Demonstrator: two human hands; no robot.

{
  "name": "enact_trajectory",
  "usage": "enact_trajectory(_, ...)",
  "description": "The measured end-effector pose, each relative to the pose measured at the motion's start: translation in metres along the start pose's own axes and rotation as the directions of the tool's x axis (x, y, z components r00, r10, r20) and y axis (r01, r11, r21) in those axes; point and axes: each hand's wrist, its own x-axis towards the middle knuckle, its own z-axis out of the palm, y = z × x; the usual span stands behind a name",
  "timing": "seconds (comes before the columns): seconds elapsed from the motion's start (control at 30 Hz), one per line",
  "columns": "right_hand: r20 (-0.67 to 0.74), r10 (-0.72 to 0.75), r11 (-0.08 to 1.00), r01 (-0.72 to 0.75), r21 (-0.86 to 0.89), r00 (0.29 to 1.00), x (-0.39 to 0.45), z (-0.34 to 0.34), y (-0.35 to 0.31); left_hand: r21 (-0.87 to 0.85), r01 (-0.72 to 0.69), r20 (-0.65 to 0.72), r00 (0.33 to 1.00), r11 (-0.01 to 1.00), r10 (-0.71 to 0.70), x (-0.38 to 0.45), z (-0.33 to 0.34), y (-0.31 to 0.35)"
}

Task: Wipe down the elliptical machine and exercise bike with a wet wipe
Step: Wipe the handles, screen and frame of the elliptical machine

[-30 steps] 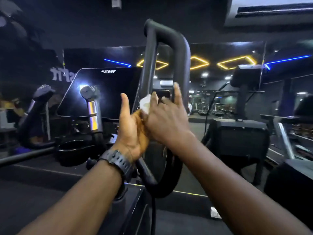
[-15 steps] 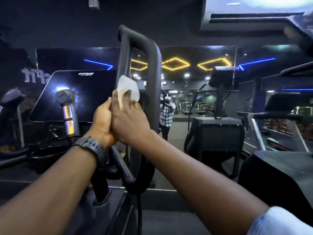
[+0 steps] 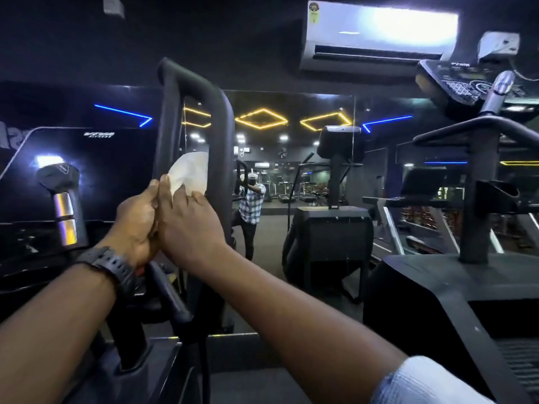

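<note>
Both hands met in front of the upright black handle loop (image 3: 217, 126): the right hand (image 3: 189, 225) pinched the wet wipe (image 3: 189, 172) between its fingertips, and the left hand (image 3: 137, 223) was curled against it, gripping the wipe's lower edge. The wipe stood just above the fingers, lying against the loop's right bar. That bar's long axis ran vertically, and the right hand was judged nearer for the next stroke.

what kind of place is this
Almost certainly a commercial gym. A looped black handlebar of a cardio machine stands right in front, another machine with a console stands beyond it, and a wall mirror reflects rows of treadmills under yellow and blue ceiling lights.
</note>
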Motion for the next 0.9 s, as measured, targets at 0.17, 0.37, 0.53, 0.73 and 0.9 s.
enact_trajectory(0.17,-0.015,-0.143,0.987,0.142,-0.069,0.99,-0.042,0.004,0.011,-0.04,0.066,-0.017,0.998,0.997,-0.067,-0.001,0.005,0.002)
enact_trajectory(0.37,0.009,-0.089,0.991,0.09,-0.103,0.996,-0.017,-0.006,0.005,-0.039,0.02,-0.015,1.0,0.999,-0.02,-0.002,0.001,0.002)
enact_trajectory(0.53,-0.014,-0.103,0.991,0.101,-0.089,0.995,-0.043,0.002,0.003,-0.095,0.061,0.054,0.997,0.994,-0.056,0.006,-0.004,-0.004)
enact_trajectory(0.73,0.011,-0.125,0.987,0.125,-0.104,0.992,-0.012,-0.008,0.015,-0.19,0.052,0.135,0.99,0.98,-0.027,-0.003,0.003,-0.006)
enact_trajectory(0.9,0.014,-0.098,0.995,0.099,-0.022,0.995,-0.007,-0.007,0.003,-0.184,0.066,0.17,0.985,0.981,-0.035,0.002,0.001,0.0)
